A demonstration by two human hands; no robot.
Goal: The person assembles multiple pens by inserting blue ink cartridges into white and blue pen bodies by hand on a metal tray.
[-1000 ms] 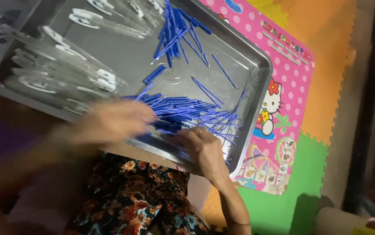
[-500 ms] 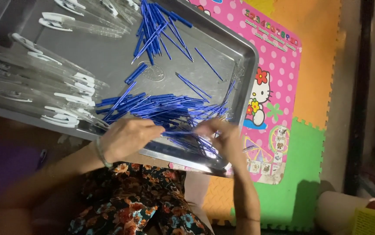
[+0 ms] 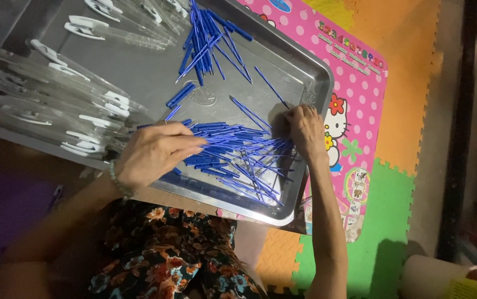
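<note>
A steel tray (image 3: 139,66) rests on my lap and holds a loose pile of thin blue pen refills (image 3: 238,152) near its front right corner. My left hand (image 3: 155,152) lies over the pile's left end with its fingers stretched out together along the refills, and what is under the palm is hidden. My right hand (image 3: 305,130) is at the pile's right end by the tray's rim, fingers curled down onto the refill tips. A second bunch of blue refills (image 3: 208,36) lies at the tray's far side.
Clear pen barrels with white caps (image 3: 67,105) lie in rows along the tray's left side, and more clear barrels (image 3: 122,30) sit at the far left. A pink cartoon mat (image 3: 355,77) and orange and green foam floor tiles (image 3: 382,232) lie to the right. A cardboard roll (image 3: 432,277) stands bottom right.
My left hand has moved right onto the blue pile. My right hand has shifted along the pile to its right end by the tray rim.
</note>
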